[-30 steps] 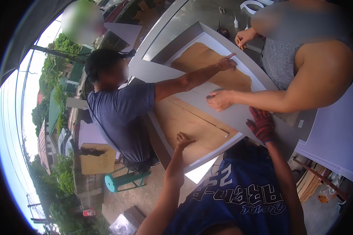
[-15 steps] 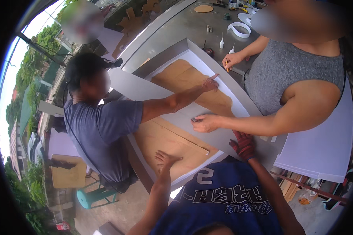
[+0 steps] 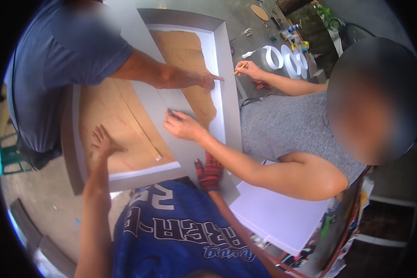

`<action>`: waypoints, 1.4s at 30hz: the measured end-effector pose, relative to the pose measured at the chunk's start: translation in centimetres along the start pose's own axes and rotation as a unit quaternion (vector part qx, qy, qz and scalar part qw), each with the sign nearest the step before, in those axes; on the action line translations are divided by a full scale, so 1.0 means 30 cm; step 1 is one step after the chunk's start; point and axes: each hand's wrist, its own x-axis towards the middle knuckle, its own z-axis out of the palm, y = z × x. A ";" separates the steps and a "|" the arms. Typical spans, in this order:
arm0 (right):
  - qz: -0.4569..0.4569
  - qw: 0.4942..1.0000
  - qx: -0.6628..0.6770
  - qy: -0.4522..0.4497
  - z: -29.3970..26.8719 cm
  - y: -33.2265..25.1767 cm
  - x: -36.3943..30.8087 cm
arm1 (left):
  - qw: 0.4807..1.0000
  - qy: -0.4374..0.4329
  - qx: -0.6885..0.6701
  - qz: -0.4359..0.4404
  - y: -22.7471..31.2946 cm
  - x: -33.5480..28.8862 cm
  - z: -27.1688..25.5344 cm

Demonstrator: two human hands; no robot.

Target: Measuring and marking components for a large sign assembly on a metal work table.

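A shallow grey tray-like frame with white inner edges lies before me, lined with brown cardboard. My left hand is spread flat on the near part of the cardboard, fingers apart. In a red striped glove, my right hand rests on the frame's near right side, thumb apart; a co-worker's forearm partly covers its fingertips. A long grey strip lies across the frame between my hands and the far end. Beside my left hand, a narrow cardboard strip lies on the brown sheet.
A co-worker at left points at the frame's right edge with one hand. Another at right holds a pencil and a small dark object. White rings and a bottle stand beyond; white sheets lie at right.
My view has turned to the right, so the frame and co-workers appear farther left. Both my hands stay in place on the frame; the pointing hand and pencil hand remain near its right edge.
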 end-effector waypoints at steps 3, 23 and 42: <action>-0.027 0.999 -0.032 -0.009 -0.015 0.012 0.013 | 0.999 -0.001 -0.027 -0.022 0.016 -0.034 -0.017; -0.006 0.998 0.059 -0.006 0.006 0.076 -0.025 | 1.000 -0.003 0.005 -0.026 0.061 -0.095 -0.063; -0.012 0.998 0.057 -0.015 -0.071 0.085 -0.020 | 0.999 -0.001 0.014 -0.033 0.103 -0.148 -0.122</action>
